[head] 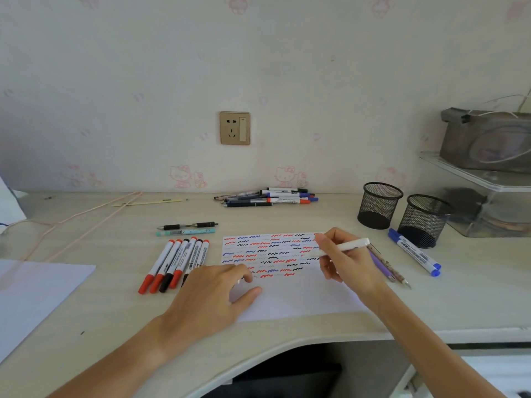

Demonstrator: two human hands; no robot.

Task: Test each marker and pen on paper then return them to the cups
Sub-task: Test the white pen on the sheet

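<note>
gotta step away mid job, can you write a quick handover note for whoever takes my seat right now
Right hand grips a white pen, tip down on the paper. Left hand rests flat on the paper's left side, holding it still.

Both mesh cups look empty.

Done so far: the paper's upper half is filled with red, blue and black squiggles.

Lying out: a row of markers left of the paper, two pens above them, two blue markers and two thin pens to its right, a pile by the wall.

Left: finish testing, then return everything to the cups.
</note>
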